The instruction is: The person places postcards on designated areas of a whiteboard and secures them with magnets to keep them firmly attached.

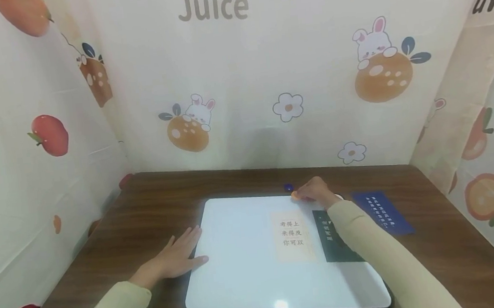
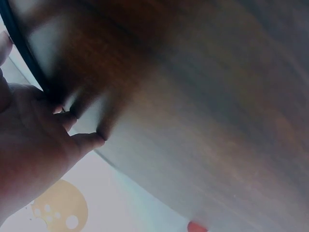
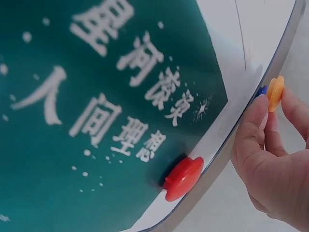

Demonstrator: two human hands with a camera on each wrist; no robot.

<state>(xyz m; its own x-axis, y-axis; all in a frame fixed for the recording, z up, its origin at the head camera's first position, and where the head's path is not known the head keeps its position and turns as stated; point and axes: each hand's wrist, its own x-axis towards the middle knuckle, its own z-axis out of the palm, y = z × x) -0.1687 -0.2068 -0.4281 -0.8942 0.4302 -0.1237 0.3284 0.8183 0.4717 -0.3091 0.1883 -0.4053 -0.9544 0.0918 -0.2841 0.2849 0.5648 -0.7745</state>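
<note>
My right hand (image 1: 316,191) pinches an orange round magnet (image 3: 276,93) between thumb and fingers at the far edge of a whiteboard (image 1: 235,255). My left hand (image 1: 176,257) is spread at the board's left edge, its fingers straight. A cream card (image 1: 292,239) with printed characters lies on the board. To its right, a dark green card (image 1: 328,241) is partly hidden by my right forearm. In the right wrist view a red magnet (image 3: 183,179) sits at the green card's corner, near the board's rim.
Just beyond the board's far edge, a blue magnet (image 1: 288,187) lies on the brown wooden table (image 1: 164,187). A blue card (image 1: 384,212) with white writing is on the table right of the board. Fruit-patterned cloth (image 1: 238,74) hangs behind and on both sides.
</note>
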